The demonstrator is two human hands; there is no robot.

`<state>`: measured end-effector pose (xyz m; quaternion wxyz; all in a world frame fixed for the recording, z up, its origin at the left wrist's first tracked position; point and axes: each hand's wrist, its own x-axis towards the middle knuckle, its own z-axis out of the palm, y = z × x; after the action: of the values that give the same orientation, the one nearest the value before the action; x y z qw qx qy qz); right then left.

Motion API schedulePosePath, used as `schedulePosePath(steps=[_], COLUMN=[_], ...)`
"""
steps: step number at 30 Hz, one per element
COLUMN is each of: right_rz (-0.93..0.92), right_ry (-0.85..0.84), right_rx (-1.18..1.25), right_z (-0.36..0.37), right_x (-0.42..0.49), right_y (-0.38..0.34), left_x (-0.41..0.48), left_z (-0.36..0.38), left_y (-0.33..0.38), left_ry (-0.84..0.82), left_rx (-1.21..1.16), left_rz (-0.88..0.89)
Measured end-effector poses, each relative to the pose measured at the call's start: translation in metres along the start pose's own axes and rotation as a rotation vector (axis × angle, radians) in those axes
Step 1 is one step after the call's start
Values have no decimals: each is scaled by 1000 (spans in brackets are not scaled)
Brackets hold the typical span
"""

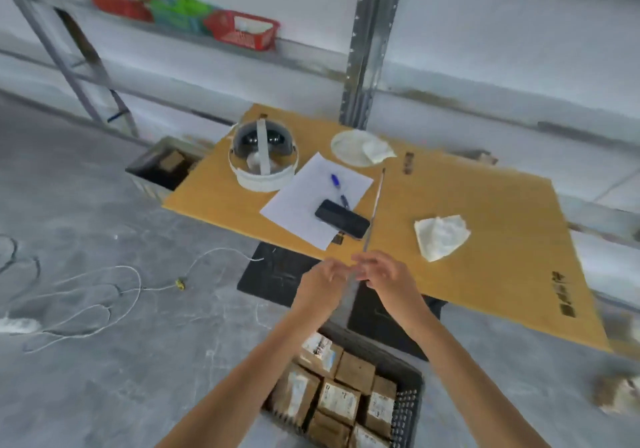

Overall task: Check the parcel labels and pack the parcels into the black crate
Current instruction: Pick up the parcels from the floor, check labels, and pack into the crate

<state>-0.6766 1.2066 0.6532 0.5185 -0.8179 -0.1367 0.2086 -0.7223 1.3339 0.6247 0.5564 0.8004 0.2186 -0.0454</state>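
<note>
The person's left hand (322, 283) and right hand (384, 272) met in front of the body, just above the near edge of a brown board (485, 239); a thin grey rod (375, 201) ran between them, tilted away over the board; the fingers of both hands were curled in against the rod and gripped it, though blur hid the fingertips; below the forearms the black crate (410, 409) sat on the floor, packed with brown parcels (338, 399) side by side, several with white labels facing up; on the board lay a sheet of paper (301, 205) with a blue pen (337, 186) and a black phone (342, 219) on it, a white headset (263, 160) beside the paper, and a crumpled white cloth (440, 236) to the right of the rod
</note>
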Motion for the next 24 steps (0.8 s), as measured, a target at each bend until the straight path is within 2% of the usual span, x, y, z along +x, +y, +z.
schedulePosePath(steps=[4, 9, 14, 18, 24], right_rz=[-123, -119, -126, -50, 71], right_ry=[193, 419, 509, 628, 842], right_rx=[62, 188, 287, 423, 400], right_z=[-83, -176, -265, -335, -450], right_x=[-49, -128, -218, -295, -398], right_y=[-50, -45, 0, 67, 163], left_x=[-31, -71, -114, -148, -179], left_z=[11, 76, 182, 275, 412], left_y=[108, 183, 227, 247, 277], left_ry=[-14, -142, -307, -330, -405], left_rx=[30, 81, 108, 67, 79], left_rz=[195, 373, 478, 471, 457])
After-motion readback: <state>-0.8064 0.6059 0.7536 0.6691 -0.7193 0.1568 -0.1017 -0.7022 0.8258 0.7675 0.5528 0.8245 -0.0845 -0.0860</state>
